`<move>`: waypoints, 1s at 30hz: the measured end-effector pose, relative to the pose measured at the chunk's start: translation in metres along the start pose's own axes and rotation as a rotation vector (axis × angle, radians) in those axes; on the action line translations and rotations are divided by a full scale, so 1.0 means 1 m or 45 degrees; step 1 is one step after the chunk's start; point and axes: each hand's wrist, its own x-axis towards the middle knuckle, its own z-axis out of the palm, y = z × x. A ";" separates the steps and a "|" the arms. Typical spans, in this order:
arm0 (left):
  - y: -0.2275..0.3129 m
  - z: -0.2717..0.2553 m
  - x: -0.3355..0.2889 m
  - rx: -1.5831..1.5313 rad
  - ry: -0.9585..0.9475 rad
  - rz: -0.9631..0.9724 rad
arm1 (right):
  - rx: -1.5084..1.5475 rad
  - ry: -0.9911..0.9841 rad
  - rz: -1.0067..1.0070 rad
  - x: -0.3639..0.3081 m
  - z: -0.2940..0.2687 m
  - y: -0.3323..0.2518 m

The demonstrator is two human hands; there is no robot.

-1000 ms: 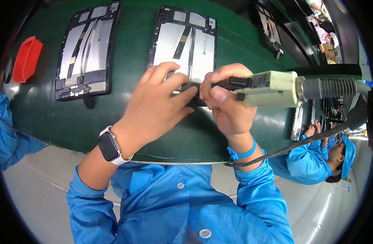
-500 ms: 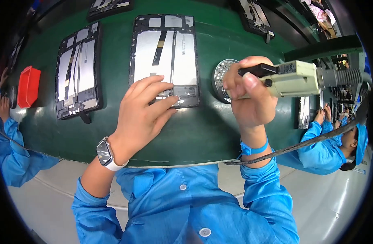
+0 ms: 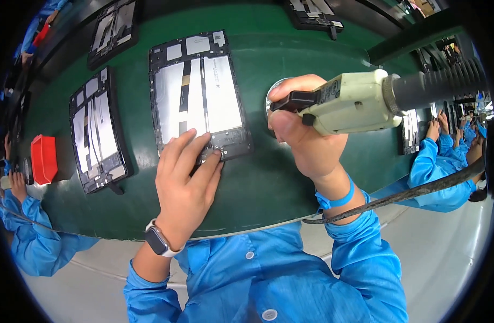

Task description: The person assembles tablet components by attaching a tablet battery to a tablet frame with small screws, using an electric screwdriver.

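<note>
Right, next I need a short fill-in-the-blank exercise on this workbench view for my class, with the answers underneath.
1. The right hand holds a handheld tool, while the left hand touches an opened tablet.
The table under them is coloured ____.
2. The watch has a ____ band.
3. The tray at the person's left is ____.
4. The wristband on the right wrist is ____.

Missing words: green; white; red; blue.

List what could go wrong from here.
The left hand rests on the flat, open black-and-silver device; pressing hard might damage its uncovered inside. The right hand, gripping the bulky pale-green handheld tool, covers most of the round silver-coloured dish and might knock it. The thick dark cable crosses the right forearm and could snag.
</note>
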 end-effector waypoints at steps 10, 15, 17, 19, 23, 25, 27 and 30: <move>0.022 0.011 0.000 0.218 0.090 -0.066 | -0.005 0.038 -0.032 0.000 -0.001 0.004; 0.021 0.012 -0.001 0.257 0.084 -0.057 | -0.014 0.060 0.019 0.002 0.000 0.001; 0.017 0.010 0.000 0.260 0.070 -0.039 | -0.019 0.076 0.006 0.003 0.000 -0.002; 0.006 0.004 -0.001 0.087 0.019 0.058 | -0.032 0.116 0.082 0.004 0.000 -0.004; -0.014 -0.002 -0.008 -0.039 -0.036 0.169 | -0.029 0.179 0.064 0.007 0.002 -0.002; -0.013 -0.003 -0.007 -0.094 -0.028 0.130 | -0.017 0.191 0.071 0.007 0.003 -0.003; -0.010 -0.001 -0.006 -0.071 -0.019 0.124 | -0.020 0.177 0.065 0.008 0.002 -0.003; -0.006 0.000 -0.005 -0.032 -0.005 0.103 | -0.003 0.183 0.090 0.007 0.003 -0.005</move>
